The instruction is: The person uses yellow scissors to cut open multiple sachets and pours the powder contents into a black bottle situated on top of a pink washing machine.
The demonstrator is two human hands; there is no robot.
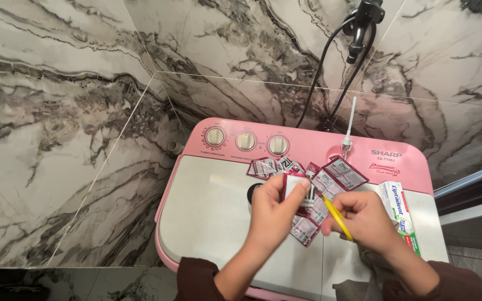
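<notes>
Far left: marble-patterned wall tiles [57,139] in grey and white fill the background, meeting at a corner above the machine.

Centre: a pink twin-tub washing machine [308,147] stands against the wall. Its control panel carries 3 round dials [245,141] in a row. The white lid [213,217] is closed and lies flat.

On the lid, just below the panel, a cluster of small red-and-white sachets [336,175] lies spread out, several overlapping.

Left hand [271,214]: raised over the lid, fingers closed in a pinch on 1 red-and-white sachet [295,187], held upright by its top edge between thumb and forefinger. A strip of further sachets [307,228] hangs beneath it, reaching down between the 2 hands; whether it is joined to the held sachet cannot be told.

Right hand [364,220]: just beside the left, fingers curled narrow around a yellow scissors handle [338,218]. The tip end points up and left toward the held sachet. The blades are hidden behind the sachets.

Right of the right hand: a white and green toothpaste box [401,214] lies flat on the lid, partly covered by the wrist.

Upper right: a black cable [322,67] hangs down the wall from a black fitting [364,19], and a thin white tube [350,125] rises from the panel.
</notes>
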